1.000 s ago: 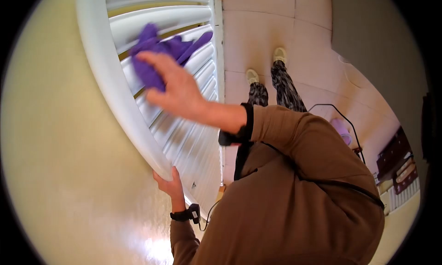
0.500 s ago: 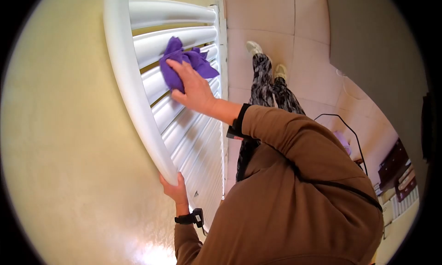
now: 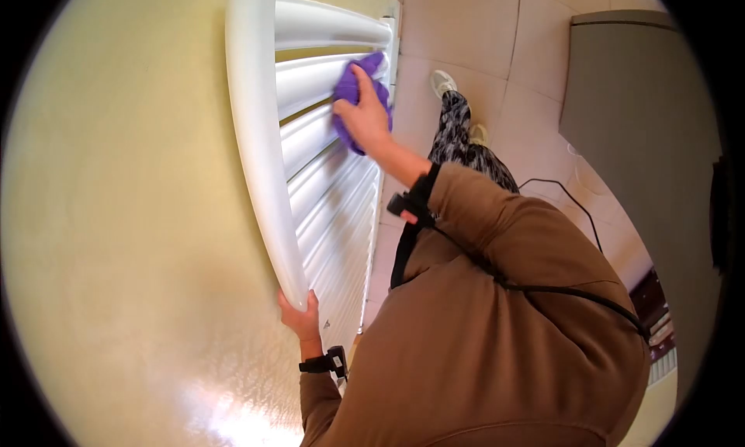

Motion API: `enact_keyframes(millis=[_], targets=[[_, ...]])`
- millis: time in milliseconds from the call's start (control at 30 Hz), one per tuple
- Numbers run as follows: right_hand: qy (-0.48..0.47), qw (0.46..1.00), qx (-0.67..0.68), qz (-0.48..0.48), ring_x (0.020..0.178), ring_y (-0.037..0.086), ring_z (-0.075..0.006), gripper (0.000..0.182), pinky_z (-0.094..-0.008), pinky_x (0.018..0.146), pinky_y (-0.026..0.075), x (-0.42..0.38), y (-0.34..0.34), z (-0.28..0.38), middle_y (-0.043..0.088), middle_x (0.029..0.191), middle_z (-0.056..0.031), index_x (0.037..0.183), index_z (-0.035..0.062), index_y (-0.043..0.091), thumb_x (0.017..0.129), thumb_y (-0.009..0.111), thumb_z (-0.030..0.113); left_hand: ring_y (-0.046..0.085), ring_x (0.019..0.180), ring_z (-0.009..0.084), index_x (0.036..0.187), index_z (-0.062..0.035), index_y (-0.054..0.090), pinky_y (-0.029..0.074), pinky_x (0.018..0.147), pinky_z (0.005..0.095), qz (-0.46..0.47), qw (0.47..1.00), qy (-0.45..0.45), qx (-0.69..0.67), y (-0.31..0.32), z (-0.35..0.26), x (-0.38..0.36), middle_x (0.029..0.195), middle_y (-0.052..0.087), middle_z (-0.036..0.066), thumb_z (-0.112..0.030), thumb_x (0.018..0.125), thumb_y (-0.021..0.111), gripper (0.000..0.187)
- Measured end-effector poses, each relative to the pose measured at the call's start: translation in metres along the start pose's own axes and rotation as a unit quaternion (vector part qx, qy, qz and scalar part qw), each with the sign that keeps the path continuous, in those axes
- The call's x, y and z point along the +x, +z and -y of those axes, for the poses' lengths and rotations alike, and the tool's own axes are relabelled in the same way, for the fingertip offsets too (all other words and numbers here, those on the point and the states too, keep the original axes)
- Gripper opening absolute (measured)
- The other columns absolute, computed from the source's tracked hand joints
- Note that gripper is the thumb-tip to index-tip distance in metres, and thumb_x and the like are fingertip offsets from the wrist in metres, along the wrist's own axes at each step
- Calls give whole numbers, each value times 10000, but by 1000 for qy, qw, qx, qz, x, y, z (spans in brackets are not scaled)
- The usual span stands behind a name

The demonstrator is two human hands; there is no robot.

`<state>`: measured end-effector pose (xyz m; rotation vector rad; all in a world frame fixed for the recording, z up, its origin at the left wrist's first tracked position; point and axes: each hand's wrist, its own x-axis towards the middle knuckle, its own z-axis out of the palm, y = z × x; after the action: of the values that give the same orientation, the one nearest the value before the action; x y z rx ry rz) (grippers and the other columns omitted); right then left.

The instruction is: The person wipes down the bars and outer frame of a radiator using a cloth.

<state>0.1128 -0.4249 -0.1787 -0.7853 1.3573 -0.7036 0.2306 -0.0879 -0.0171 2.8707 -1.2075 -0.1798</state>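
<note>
A white ladder-style towel radiator [image 3: 256,121] with several crossbars runs along the left. My right hand [image 3: 369,119] presses a crumpled purple cloth [image 3: 341,78] on the bars, near the radiator's far side rail. The fingers are bent over the cloth, which partly hides the bars beneath. Lower down, my left hand [image 3: 301,317] is wrapped around the near end of the radiator's thick side tube, and part of its fingers lies behind the tube.
A pale yellow wall [image 3: 140,214] is behind the radiator. Floor tiles [image 3: 473,28] lie around my shoes. A grey cabinet-like panel [image 3: 628,105] stands at the right, and a black cable [image 3: 578,202] loops near my arm.
My right hand has slid the purple cloth across the bars toward the far side rail. The left hand keeps its hold on the tube. The whole view has shifted slightly.
</note>
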Motion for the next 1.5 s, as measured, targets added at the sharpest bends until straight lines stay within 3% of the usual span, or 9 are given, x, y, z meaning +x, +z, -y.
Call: enact_keyframes(millis=[100, 267, 367, 767, 867, 967, 1100, 1300, 1500], targets=[[-272, 962, 11, 25, 1141, 440, -376, 665, -384, 969, 358, -47, 1, 63, 437, 1273, -172, 1313, 127, 366, 669, 531, 131, 600, 850, 372, 1187, -1, 434, 487, 719, 427, 11, 1000, -4, 20, 4, 6, -1, 949, 600, 210, -253, 635, 739, 679], [-273, 954, 107, 56, 1040, 506, -335, 660, -351, 879, 423, -47, -8, 73, 503, 1181, -168, 1270, 141, 412, 630, 569, 111, 597, 849, 376, 1190, 17, 424, 486, 715, 429, 1, 999, -3, 36, 6, 14, -4, 951, 595, 223, -240, 626, 741, 696], [-388, 920, 38, 38, 979, 537, -332, 581, -346, 830, 455, -13, -11, 31, 556, 1055, -153, 1187, 127, 482, 613, 565, 89, 597, 854, 371, 1180, 16, 431, 486, 719, 424, 12, 1000, -14, 20, 5, 13, -3, 956, 594, 221, -233, 628, 741, 680], [-94, 985, -140, -30, 1018, 516, -355, 590, -400, 853, 427, 118, -22, -95, 477, 1184, -134, 1221, 158, 410, 652, 562, 195, 611, 844, 336, 1151, 8, 459, 486, 736, 394, 37, 996, -74, 14, -2, 2, -3, 933, 609, 195, -203, 601, 749, 657], [91, 994, -40, 48, 1010, 533, -319, 676, -366, 818, 437, 161, -28, -129, 513, 1123, -188, 1257, 78, 375, 621, 588, 164, 612, 842, 335, 1152, 6, 464, 487, 737, 392, 15, 999, -39, 4, -1, 4, -4, 922, 613, 194, -201, 592, 751, 663], [239, 964, 117, -24, 999, 531, -291, 706, -354, 785, 448, 184, -34, -115, 521, 1115, -205, 1267, 43, 351, 611, 594, 140, 612, 838, 339, 1147, 5, 469, 488, 732, 398, 0, 1000, -3, 4, 1, 10, -5, 918, 614, 193, -206, 587, 755, 663], [102, 992, 80, -15, 828, 549, -246, 625, -351, 714, 470, 212, -31, -97, 538, 941, -142, 1219, 75, 409, 626, 600, 130, 605, 846, 352, 1155, 5, 461, 486, 733, 409, 29, 999, -35, 8, -1, 6, -5, 935, 607, 198, -224, 593, 757, 675], [-38, 994, -96, 40, 1105, 496, -322, 738, -333, 920, 392, 125, -50, 39, 502, 1226, -183, 1308, 136, 388, 616, 607, 270, 584, 860, 377, 1166, 19, 417, 482, 722, 435, 21, 999, -32, -9, -1, 1, -2, 985, 576, 219, -258, 659, 725, 654], [-302, 952, 4, 57, 1104, 472, -328, 695, -363, 902, 408, 32, -38, 110, 467, 1240, -150, 1287, 116, 377, 632, 587, 214, 582, 871, 382, 1185, 22, 393, 481, 725, 443, 28, 998, -49, -6, 3, 7, -2, 994, 573, 216, -298, 706, 692, 649]])
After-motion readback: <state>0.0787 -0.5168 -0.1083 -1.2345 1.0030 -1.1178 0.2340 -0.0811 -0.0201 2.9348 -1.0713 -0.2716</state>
